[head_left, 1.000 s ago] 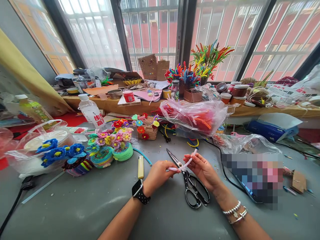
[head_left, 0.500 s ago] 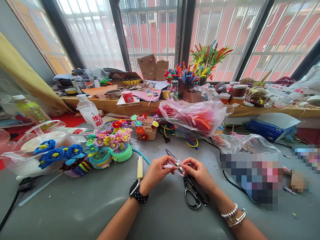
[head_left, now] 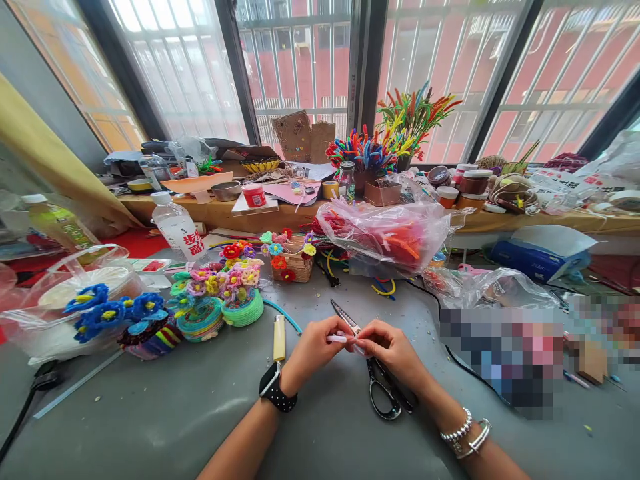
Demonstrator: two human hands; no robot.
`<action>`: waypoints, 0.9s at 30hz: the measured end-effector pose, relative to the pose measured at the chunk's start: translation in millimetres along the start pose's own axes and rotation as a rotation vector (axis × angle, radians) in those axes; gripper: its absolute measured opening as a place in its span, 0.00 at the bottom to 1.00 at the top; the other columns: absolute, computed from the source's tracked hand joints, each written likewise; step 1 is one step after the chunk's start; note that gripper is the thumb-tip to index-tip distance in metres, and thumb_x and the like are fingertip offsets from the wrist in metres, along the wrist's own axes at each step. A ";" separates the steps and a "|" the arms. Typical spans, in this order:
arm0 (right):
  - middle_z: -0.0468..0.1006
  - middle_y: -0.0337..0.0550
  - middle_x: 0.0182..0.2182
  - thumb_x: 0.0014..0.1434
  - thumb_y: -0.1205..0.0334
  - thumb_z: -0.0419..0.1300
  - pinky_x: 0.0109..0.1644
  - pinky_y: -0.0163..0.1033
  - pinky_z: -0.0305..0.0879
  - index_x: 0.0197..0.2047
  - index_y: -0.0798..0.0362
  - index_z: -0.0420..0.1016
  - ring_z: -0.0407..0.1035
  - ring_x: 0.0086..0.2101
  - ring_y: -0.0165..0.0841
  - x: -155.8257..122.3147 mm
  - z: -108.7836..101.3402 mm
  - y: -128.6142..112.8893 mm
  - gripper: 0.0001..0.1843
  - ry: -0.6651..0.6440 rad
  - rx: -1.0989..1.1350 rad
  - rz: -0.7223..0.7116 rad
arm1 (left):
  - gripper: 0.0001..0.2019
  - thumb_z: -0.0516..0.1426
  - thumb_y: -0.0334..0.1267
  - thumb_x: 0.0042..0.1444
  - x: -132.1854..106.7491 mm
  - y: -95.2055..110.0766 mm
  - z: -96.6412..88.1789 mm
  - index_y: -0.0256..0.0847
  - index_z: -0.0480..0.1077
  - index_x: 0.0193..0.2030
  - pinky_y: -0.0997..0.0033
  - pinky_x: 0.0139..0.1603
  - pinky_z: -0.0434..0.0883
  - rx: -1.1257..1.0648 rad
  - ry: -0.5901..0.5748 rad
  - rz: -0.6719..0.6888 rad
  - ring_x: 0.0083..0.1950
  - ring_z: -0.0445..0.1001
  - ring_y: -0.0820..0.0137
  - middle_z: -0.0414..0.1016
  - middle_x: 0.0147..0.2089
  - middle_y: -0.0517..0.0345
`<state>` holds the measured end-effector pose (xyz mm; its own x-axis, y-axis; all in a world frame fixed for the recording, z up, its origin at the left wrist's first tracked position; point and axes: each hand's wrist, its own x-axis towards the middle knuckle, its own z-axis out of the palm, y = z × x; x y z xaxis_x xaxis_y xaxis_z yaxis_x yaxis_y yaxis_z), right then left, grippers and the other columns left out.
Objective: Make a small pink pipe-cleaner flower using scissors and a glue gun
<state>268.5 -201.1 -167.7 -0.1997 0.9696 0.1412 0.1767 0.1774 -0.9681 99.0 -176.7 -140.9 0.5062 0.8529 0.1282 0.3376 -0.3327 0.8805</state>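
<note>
My left hand [head_left: 316,348] and my right hand [head_left: 391,351] meet over the grey table [head_left: 150,413], fingertips pinched on a short pale pink pipe cleaner [head_left: 343,340] between them. The left wrist wears a black smartwatch [head_left: 273,385]; the right wrist carries silver bracelets [head_left: 467,431]. Black-handled scissors [head_left: 376,375] lie on the table directly under and behind my right hand, blades pointing away to the left. A yellow lighter [head_left: 279,337] rests just left of my left hand.
Pipe-cleaner flower pieces in blue [head_left: 113,312] and green-pink [head_left: 220,297] sit at left, beside a small flower basket [head_left: 293,260] and a water bottle [head_left: 177,227]. A plastic bag of red pipe cleaners [head_left: 390,233] lies behind. The cluttered windowsill shelf [head_left: 225,210] runs across the back.
The pink pipe cleaner, first held long and slanting upward in the right hand, has been folded down short. Both hands have closed together around it.
</note>
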 end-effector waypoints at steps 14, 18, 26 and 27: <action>0.71 0.41 0.32 0.53 0.59 0.56 0.33 0.34 0.66 0.40 0.52 0.69 0.66 0.29 0.29 -4.9 5.5 -10.3 0.11 0.124 -0.292 -0.219 | 0.09 0.50 0.42 0.53 0.5 -1.2 0.9 0.39 0.63 0.29 0.74 0.32 0.65 0.048 0.079 -0.008 0.30 0.72 0.71 0.76 0.28 0.57; 0.71 0.43 0.36 0.54 0.62 0.54 0.34 0.34 0.66 0.46 0.50 0.67 0.67 0.31 0.29 -5.7 7.4 -5.7 0.14 0.103 -0.350 -0.275 | 0.09 0.48 0.42 0.55 0.8 -1.5 1.3 0.39 0.61 0.30 0.73 0.34 0.65 0.039 0.089 0.003 0.30 0.73 0.71 0.76 0.27 0.58; 0.72 0.44 0.36 0.56 0.66 0.51 0.38 0.35 0.65 0.48 0.51 0.67 0.67 0.34 0.31 -5.5 6.7 -3.5 0.16 0.094 -0.465 -0.330 | 0.11 0.52 0.43 0.51 1.2 -1.5 -1.5 0.39 0.68 0.27 0.76 0.30 0.61 0.369 0.175 0.041 0.30 0.68 0.72 0.72 0.29 0.58; 0.71 0.45 0.37 0.56 0.67 0.50 0.39 0.36 0.65 0.49 0.51 0.66 0.67 0.35 0.31 -5.3 6.7 -3.4 0.17 0.095 -0.466 -0.332 | 0.11 0.51 0.43 0.52 1.0 -1.5 -2.0 0.39 0.68 0.27 0.76 0.29 0.61 0.375 0.175 0.033 0.29 0.67 0.72 0.72 0.28 0.59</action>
<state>262.4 -208.0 -166.6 -0.2333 0.8562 0.4610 0.5295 0.5095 -0.6783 97.4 -174.5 -141.2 0.3898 0.8841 0.2577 0.6053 -0.4569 0.6519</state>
